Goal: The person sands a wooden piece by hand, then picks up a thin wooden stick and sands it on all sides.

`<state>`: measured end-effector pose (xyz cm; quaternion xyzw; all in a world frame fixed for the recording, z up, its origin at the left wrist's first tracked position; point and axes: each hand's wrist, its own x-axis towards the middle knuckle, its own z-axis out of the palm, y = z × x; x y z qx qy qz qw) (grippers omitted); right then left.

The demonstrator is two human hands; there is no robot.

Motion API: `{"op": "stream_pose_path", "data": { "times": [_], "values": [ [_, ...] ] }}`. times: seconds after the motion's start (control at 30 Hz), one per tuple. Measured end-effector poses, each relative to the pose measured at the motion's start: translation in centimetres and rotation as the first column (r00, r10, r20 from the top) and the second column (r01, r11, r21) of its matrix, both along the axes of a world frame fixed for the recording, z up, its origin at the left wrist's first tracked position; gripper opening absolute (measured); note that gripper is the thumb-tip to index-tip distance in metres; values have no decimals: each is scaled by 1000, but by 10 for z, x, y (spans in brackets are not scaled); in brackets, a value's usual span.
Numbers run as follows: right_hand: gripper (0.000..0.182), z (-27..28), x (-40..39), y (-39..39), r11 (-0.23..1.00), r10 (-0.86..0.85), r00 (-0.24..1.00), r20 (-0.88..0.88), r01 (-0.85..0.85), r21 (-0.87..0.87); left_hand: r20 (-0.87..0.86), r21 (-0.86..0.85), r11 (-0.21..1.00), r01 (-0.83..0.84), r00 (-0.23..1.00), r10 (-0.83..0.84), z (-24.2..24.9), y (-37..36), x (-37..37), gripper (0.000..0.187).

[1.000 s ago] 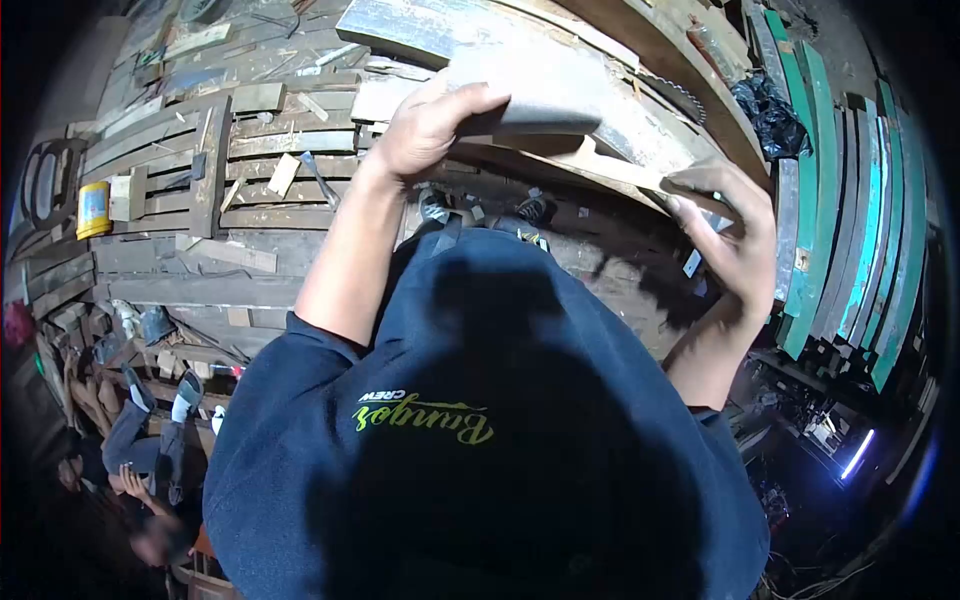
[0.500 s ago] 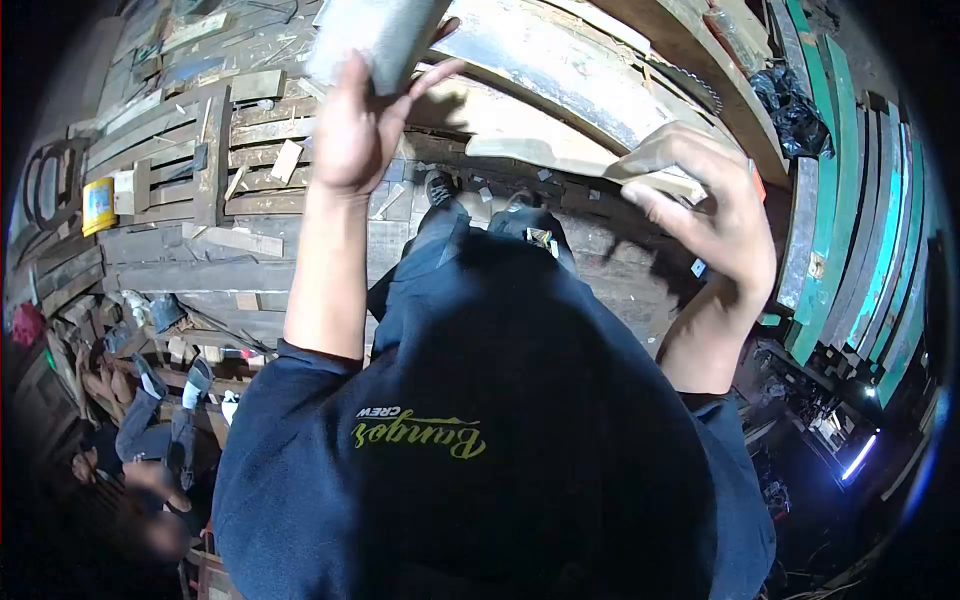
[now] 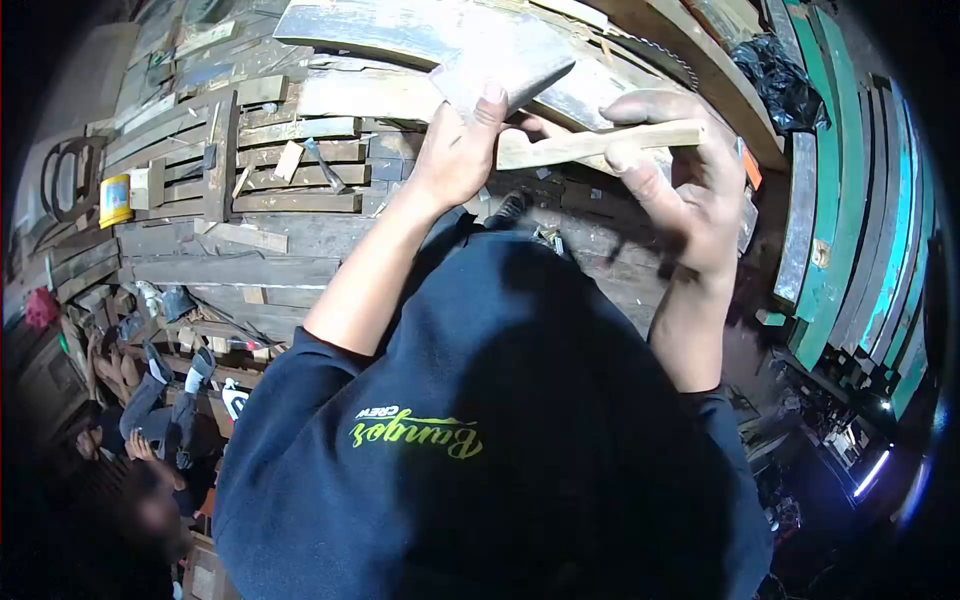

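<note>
My left hand (image 3: 455,160) grips a pale grey flat block (image 3: 500,72) with a dark edge, the thumb lying on its near face. Between the thumb and fingers of my right hand (image 3: 690,180) is a light, slightly curved wooden piece (image 3: 590,146), held roughly level. Its left end reaches right up to my left hand, just below the block. Beneath both hands lies a long worn plank (image 3: 350,30) with a whitish surface, and a paler board (image 3: 345,95) runs alongside it.
A hammer-like tool (image 3: 325,168) lies on slats at left, near a yellow container (image 3: 115,200). A black plastic bag (image 3: 780,85) and stacked green boards (image 3: 835,220) stand at right. Another person (image 3: 160,420) sits at lower left.
My left hand has brought the grey block rightward and down. My right hand has raised the wooden piece slightly, so its left end now meets the left hand.
</note>
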<state>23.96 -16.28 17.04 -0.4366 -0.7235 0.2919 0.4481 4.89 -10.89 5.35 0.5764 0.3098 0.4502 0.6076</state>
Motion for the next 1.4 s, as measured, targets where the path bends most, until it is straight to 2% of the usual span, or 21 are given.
{"op": "stream_pose_path", "data": {
  "times": [0.13,0.17,0.3,0.37,0.43,0.53,0.57,0.63,0.67,0.7,0.77,0.83,0.87,0.9,0.97,1.0,1.03,1.13,1.23,1.3,1.4],
  "values": [
    [26,-12,6,-12,992,-101,990,-101,108,69,-139,283,944,-172,966,218,18,-13,20,51],
    [28,-10,-1,-21,984,-138,961,-239,106,-143,-122,185,969,-165,974,189,18,-18,23,51],
    [36,-53,-11,-32,965,-110,939,-326,22,-260,-69,16,965,-262,962,263,6,-37,41,54],
    [40,-72,-6,-34,992,-30,999,-42,24,-124,-6,-212,938,-275,960,280,12,-47,54,53],
    [39,-79,-3,-47,962,-45,998,-54,29,-273,-240,-207,913,-351,923,301,2,-57,60,51],
    [34,-106,8,-56,979,-74,991,-108,52,-195,-148,-217,926,-310,948,282,-4,-71,76,53],
    [33,-108,13,-59,977,-72,992,-107,49,-208,-337,-128,946,-298,910,241,-5,-75,79,55],
    [27,-115,21,-63,983,-134,987,-93,121,-138,-67,-471,838,-276,958,278,-15,-83,91,59],
    [26,-117,25,-66,954,-155,964,-214,90,-287,-94,-570,785,-242,968,231,-17,-81,87,62],
    [25,-118,27,-69,905,-190,926,-327,36,-423,-139,-411,857,-310,951,277,-22,-81,87,62],
    [28,-134,26,-60,977,-113,773,-625,-29,-213,-70,-557,775,-300,946,317,2,-81,86,61],
    [28,-129,48,-64,930,-191,938,-289,78,-360,-87,-527,741,-417,893,441,5,-75,78,58],
    [26,-119,52,-64,871,-201,961,-189,87,-483,87,-599,724,-341,872,483,9,-70,75,57],
    [26,-122,56,-63,875,-212,957,-196,96,-475,254,-657,712,-248,817,518,13,-64,68,56],
    [24,-131,62,-63,933,-257,957,132,281,-224,399,-727,682,-80,759,514,23,-51,53,56],
    [24,-130,64,-66,920,-300,954,7,291,-263,387,-741,662,-112,735,557,27,-45,53,58],
    [24,-131,66,-68,914,-318,948,3,308,-265,823,-512,755,410,486,293,27,-37,45,59],
    [23,-136,70,-73,865,-425,899,107,438,-246,659,-618,773,145,632,408,24,-22,48,60],
    [25,-143,63,-76,878,-411,907,88,420,-230,538,-636,768,78,758,368,30,-23,66,60],
    [28,-149,53,-76,856,-430,867,250,480,-191,535,-692,691,210,792,295,31,-31,76,60],
    [26,-147,47,-70,865,-407,867,286,467,-183,304,-684,729,20,917,260,3,-41,88,59]
  ]
}}
